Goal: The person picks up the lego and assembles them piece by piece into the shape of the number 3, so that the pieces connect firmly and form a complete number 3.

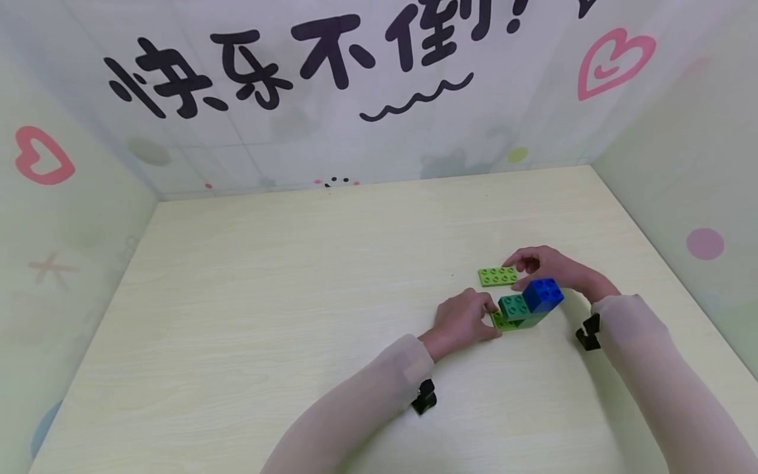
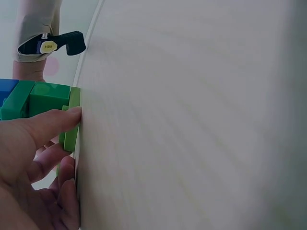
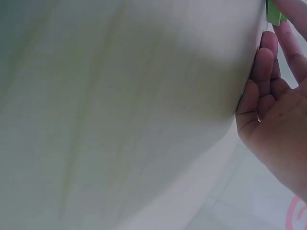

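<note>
My left hand [image 1: 462, 317] pinches the left end of a lime-green building-block plate [image 2: 72, 132] lying flat on the table, thumb on one side and a finger on the other. Stacked over that plate are a green brick [image 1: 512, 307] and, higher to the right, a blue brick [image 1: 543, 295]; they partly cover what lies beneath. Just behind the stack is a separate lime-green plate [image 1: 496, 276] with studs up. My right hand [image 1: 555, 268] grips its right end between thumb and index finger, the thumb partly behind the blue brick. Only a green corner [image 3: 273, 14] shows in the right wrist view.
The pale wooden table [image 1: 266, 296] extends widely to the left. A printed back wall [image 1: 320, 145] and a right side wall [image 1: 681, 178] enclose it, the right one near my right forearm. Black wrist cameras [image 1: 424, 397] hang beneath both sleeves.
</note>
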`<state>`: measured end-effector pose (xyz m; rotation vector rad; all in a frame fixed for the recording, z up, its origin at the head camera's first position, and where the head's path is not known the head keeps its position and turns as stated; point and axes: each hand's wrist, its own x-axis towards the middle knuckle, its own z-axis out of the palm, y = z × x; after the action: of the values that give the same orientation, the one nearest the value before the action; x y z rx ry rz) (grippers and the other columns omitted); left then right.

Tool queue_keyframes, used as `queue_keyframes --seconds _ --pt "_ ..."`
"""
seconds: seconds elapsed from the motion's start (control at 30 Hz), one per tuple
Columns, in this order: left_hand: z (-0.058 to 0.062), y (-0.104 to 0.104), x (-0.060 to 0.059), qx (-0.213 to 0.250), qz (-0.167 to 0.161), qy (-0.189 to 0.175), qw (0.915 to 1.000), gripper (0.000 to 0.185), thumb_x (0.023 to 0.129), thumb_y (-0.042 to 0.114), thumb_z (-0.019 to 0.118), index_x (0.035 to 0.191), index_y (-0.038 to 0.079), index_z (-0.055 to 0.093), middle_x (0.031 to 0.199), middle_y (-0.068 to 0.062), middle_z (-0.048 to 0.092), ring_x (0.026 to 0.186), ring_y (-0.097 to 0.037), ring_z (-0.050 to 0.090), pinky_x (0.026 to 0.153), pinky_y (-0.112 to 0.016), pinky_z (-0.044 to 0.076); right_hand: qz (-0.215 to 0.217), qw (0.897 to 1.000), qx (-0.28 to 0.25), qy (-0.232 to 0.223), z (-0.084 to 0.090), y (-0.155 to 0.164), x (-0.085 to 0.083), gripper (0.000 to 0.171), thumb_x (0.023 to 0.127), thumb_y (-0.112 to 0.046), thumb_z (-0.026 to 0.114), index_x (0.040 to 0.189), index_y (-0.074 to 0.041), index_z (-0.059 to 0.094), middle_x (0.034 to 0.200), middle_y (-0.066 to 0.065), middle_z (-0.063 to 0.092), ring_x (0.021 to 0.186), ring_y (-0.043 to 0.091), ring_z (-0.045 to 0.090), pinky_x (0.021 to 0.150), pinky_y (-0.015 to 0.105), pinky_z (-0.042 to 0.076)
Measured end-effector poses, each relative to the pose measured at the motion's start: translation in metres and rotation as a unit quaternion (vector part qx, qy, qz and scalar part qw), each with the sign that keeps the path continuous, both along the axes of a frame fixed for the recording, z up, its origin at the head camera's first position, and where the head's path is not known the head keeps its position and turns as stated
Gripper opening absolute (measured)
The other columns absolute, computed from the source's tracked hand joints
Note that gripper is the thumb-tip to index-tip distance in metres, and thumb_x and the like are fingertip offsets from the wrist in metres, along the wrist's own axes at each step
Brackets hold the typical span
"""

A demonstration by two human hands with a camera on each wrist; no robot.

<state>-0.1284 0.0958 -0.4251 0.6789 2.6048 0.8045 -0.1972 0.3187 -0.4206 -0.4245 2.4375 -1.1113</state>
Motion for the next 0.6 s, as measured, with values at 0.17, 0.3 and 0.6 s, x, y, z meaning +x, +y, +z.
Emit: queue_keyframes --seconds 0.17,0.3,0.6 --pt "-0.0016 0.0002 -0.0001 0.005 0.0 -0.001 1.0 0.032 0.073 0.032 0.077 0.101 0.018 0.067 0.079 0.009 0.049 0.067 -0.004 0.046 0.053 -0.019 0.037 -0.005 1.0 -0.005 0.0 0.0021 0.0016 0.0007 0.039 0.077 -0.014 0.074 0.111 0.0 0.061 0.085 0.01 0.05 0.075 0.021 0.043 0.066 0.025 0.036" --pt "-0.002 0.0 -0.0007 0.009 -0.001 -0.002 1.0 0.032 0.073 0.032 0.077 0.1 0.017 0.067 0.078 0.009 0.049 0.067 -0.004 0.046 0.053 -0.019 0.037 -0.009 1.0 -0.01 -0.005 0.0043 0.0025 0.0016 0.041 0.077 -0.015 0.074 0.112 0.001 0.061 0.085 0.01 0.051 0.075 0.02 0.044 0.066 0.024 0.038" --pt "-0.0008 -0.0005 -0.0002 0.006 -0.002 0.003 1.0 0.032 0.073 0.033 0.077 0.1 0.018 0.067 0.078 0.009 0.05 0.066 -0.003 0.046 0.053 -0.019 0.037 -0.021 1.0 -0.001 -0.002 0.0066 0.0039 0.003 0.042 0.078 -0.017 0.073 0.113 0.003 0.06 0.084 0.009 0.053 0.075 0.018 0.047 0.067 0.023 0.041"
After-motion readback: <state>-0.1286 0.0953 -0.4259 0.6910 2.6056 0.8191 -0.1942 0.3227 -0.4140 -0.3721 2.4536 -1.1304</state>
